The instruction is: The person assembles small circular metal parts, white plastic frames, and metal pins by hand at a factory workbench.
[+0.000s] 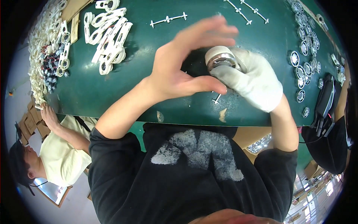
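Note:
My right hand [253,80], in a white work glove, grips a round metal part with a white rim [220,58] above the green table [97,89]. My bare left hand [186,63] is spread open right beside that part, thumb tip touching the glove and fingers arched over it, holding nothing. A small metal pin [216,98] lies on the table just below both hands.
White plastic pieces [108,37] are piled at the upper left, with more along the left edge. Thin metal rods [168,19] lie at the top. Several round silver rings [304,56] line the right side. One person [63,149] sits lower left, another [330,123] at right.

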### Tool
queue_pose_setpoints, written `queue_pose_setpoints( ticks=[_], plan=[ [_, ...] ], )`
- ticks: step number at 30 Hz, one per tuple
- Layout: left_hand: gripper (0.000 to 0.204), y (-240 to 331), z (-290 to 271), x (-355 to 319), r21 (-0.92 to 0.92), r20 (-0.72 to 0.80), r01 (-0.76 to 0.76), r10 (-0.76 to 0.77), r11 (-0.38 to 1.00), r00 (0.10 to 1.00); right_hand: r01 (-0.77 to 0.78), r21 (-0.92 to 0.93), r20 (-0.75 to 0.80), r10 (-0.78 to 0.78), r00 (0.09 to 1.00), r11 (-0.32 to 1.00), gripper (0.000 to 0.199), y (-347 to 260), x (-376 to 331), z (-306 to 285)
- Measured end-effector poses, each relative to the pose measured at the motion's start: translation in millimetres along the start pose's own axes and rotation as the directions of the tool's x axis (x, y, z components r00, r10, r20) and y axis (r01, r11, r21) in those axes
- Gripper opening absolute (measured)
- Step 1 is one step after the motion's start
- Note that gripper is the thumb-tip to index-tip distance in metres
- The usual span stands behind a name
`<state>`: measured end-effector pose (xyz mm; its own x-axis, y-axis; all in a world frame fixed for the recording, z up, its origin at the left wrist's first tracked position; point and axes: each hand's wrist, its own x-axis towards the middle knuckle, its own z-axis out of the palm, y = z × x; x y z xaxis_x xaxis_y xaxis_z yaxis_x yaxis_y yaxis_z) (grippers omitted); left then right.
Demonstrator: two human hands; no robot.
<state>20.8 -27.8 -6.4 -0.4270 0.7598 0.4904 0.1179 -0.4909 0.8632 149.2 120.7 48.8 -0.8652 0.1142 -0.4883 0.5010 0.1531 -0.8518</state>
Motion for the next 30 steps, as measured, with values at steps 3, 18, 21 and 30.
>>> queue_pose_setpoints(
  ticks=[3, 18, 21, 30],
  plan=[
    [0.051, -3.0, -10.8, -2.7, 0.111, 0.162, 0.198, -0.214, 0.974, 0.963, 0.199, -0.092, -0.167, -0.212, 0.963, 0.976, 0.033, 14.4, 2.5, 9.5],
    [0.036, 9.5, -84.8, 119.8, 0.425, -0.177, 0.623, -0.614, 0.657, 0.769, 0.211, -0.075, -0.551, -0.217, 0.806, 0.975, 0.037, 28.0, 16.8, -3.7],
    [0.035, 1.1, -124.9, 143.7, -0.094, -0.268, 0.299, -0.313, 0.950, 0.911, 0.224, -0.020, -0.515, -0.202, 0.833, 0.974, 0.034, 25.7, 23.2, -0.9],
    [0.040, 50.5, -198.9, 92.4, 0.993, -0.089, 0.120, -0.587, 0.014, 0.804, 0.266, -0.178, -0.487, -0.320, 0.813, 0.947, 0.027, 23.4, 20.9, -5.3]
  ],
)
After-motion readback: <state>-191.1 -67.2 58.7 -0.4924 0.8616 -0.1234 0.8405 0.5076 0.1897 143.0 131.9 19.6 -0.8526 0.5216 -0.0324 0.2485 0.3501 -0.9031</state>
